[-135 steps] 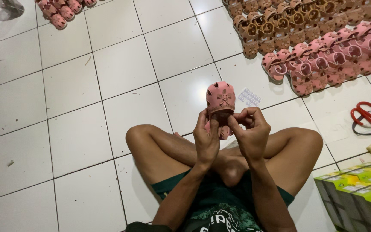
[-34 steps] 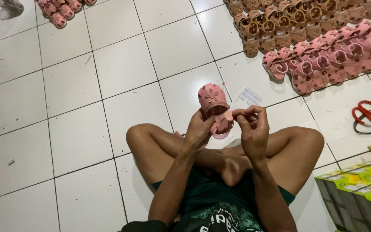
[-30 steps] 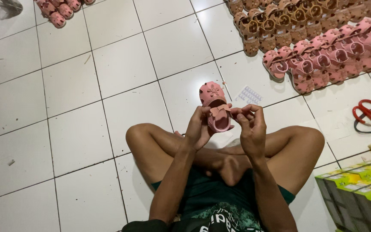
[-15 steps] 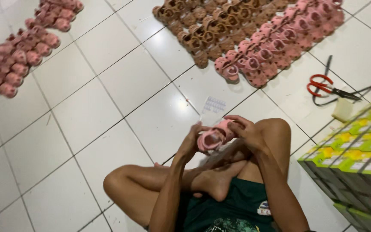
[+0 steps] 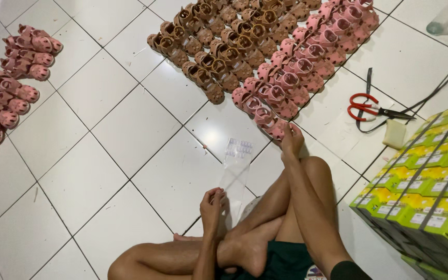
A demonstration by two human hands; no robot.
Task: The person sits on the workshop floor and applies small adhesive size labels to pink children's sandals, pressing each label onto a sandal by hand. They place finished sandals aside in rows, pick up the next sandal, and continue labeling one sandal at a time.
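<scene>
I sit cross-legged on the white tiled floor. My right hand reaches forward, its fingers on a small pink sandal at the near end of a long row of pink sandals. My left hand is beside my knee and pinches the lower end of a clear plastic sheet. The sheet stands upright and carries small pale stickers near its top.
Rows of brown sandals lie beyond the pink ones. More pink sandals sit at the far left. Red-handled scissors, a pale block and a black cord lie to the right, with stacked green-and-yellow boxes close by.
Both hands held the pink sandal in front of me. Now the right hand has carried it out to the pink row, the left hand holds the plastic sheet, and my view has swung right.
</scene>
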